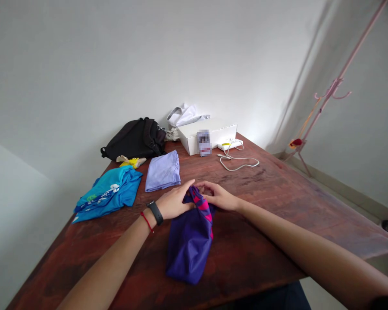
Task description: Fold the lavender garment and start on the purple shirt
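Note:
A purple garment with pink patches [190, 249] lies partly folded on the wooden table in front of me. My left hand [174, 201], with a dark watch and a red string at the wrist, grips the garment's far left end. At the far right end my right hand [221, 197] pinches the bunched cloth, thumb on the near side. The fabric between the hands is gathered and raised a little, while the near part rests flat. Some fingertips are hidden behind the cloth. Just beyond my left hand is a folded lavender cloth [163, 171].
A folded blue garment [111, 193] and a yellow item [132, 162] lie at left near a black bag [131, 140]. Behind stand a white box [189, 142], a small blurred pack [204, 144] and a white cable [239, 167]. A pink coat stand [334, 86] rises beyond the table [278, 193].

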Demonstrator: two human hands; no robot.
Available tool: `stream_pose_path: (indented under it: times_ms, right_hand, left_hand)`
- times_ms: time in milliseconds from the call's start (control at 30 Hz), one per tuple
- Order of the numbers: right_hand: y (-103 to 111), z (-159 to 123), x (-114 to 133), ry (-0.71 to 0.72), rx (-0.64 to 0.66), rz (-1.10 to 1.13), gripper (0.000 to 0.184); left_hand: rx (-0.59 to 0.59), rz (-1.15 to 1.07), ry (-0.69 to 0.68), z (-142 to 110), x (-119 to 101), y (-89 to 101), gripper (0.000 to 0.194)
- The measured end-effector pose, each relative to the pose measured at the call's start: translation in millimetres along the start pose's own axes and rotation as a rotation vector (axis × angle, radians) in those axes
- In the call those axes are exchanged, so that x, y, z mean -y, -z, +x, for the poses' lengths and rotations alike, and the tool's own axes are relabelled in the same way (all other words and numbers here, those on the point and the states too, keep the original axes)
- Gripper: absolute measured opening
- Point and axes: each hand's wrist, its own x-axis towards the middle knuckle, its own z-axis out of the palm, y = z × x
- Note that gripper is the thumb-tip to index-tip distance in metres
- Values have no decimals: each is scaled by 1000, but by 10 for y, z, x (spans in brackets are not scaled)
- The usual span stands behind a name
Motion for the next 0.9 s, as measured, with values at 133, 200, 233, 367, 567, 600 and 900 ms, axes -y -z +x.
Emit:
stream_pose_path:
  times_ms: [133, 200, 233, 367, 567, 600, 900]
  right_hand:
    - [10, 2, -28, -20, 2, -69, 49]
    - [13, 5, -25, -40, 5, -100, 47]
    - [13, 7, -19, -43, 2, -105, 46]
    - [7, 18, 28, -38, -14, -56, 45]
    - [14, 38, 45, -64, -5, 103, 46]
    - [19, 40, 38, -73, -2, 122, 46]
    - [135, 71, -8, -70, -74, 32, 44]
  left_hand:
    - [-58, 153, -13, 7, 9, 8, 38]
    - [-51, 185, -29, 22, 11, 16, 23]
    - [-52, 178, -52, 30, 4, 21, 19]
    - [-130, 87, -129, 37, -78, 68, 17]
    - [-309, -139, -188, -66, -232, 233, 17]
    - [-340, -178, -206, -89, -248, 262, 18]
    - [-610, -229, -197, -177, -296, 371, 21]
